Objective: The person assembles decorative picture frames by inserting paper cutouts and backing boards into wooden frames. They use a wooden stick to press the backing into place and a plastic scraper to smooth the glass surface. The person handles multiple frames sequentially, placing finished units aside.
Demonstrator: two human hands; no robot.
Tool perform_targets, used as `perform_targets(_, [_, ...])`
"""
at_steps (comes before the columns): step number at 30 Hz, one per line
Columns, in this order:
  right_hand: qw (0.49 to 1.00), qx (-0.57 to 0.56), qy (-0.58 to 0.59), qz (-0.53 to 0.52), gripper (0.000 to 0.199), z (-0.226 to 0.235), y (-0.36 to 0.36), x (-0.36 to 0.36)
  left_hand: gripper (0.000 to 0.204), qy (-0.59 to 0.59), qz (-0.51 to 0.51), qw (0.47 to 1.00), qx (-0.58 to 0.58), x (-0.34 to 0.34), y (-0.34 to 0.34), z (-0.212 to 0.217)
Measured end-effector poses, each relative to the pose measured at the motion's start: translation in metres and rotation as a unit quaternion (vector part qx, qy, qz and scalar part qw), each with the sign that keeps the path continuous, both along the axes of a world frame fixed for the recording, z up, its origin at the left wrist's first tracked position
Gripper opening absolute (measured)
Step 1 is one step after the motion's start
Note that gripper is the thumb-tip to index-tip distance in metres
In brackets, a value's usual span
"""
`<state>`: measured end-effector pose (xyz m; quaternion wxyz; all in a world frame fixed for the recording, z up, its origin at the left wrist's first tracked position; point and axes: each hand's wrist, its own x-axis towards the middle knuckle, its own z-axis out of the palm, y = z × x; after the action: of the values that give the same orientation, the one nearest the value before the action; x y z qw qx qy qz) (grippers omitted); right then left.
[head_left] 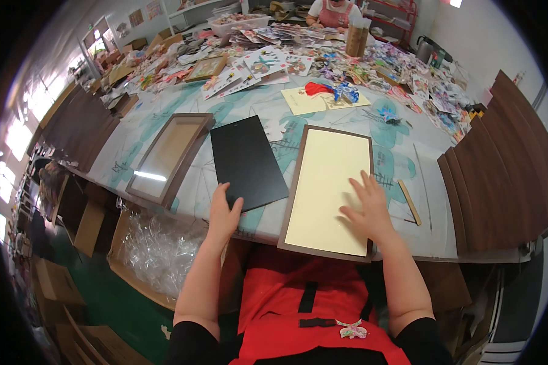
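In front of me on the table lies a brown picture frame [291, 204] with a cream panel [329, 176] inside it. My right hand [369, 213] rests over the lower right of that panel, fingers spread and holding nothing. To the left is a black backing board [249, 161], set at a slant. My left hand [226, 213] grips its near left corner, thumb on top; part of the fingers is hidden. Further left lies a second brown frame [192, 146], with a glossy pane reflecting light.
A wooden strip [410, 202] and a thin rod [423, 188] lie right of the frame. Brown frames [493, 176] are stacked at the right edge. Printed cards [256, 67] and coloured pieces cover the far side, where another person [335, 13] sits. Below left is a box of clear plastic [161, 252].
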<state>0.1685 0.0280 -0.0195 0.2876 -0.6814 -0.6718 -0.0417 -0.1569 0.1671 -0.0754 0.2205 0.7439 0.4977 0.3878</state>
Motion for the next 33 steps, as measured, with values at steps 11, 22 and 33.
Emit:
perform_targets(11, [0.988,-0.144,-0.016,-0.052,0.062,0.001,0.041,0.022,0.082,0.334,0.075,0.924,-0.172,0.079,0.034,0.034])
perform_targets(22, [0.977,-0.191,-0.078,-0.061,0.06,-0.01,0.09,0.045,0.085,0.303,0.055,0.94,-0.146,0.058,0.052,0.038])
perform_targets(33, [0.965,-0.223,0.036,0.13,0.054,0.017,-0.038,0.005,0.062,-0.151,0.014,0.955,-0.254,-0.016,0.062,0.034])
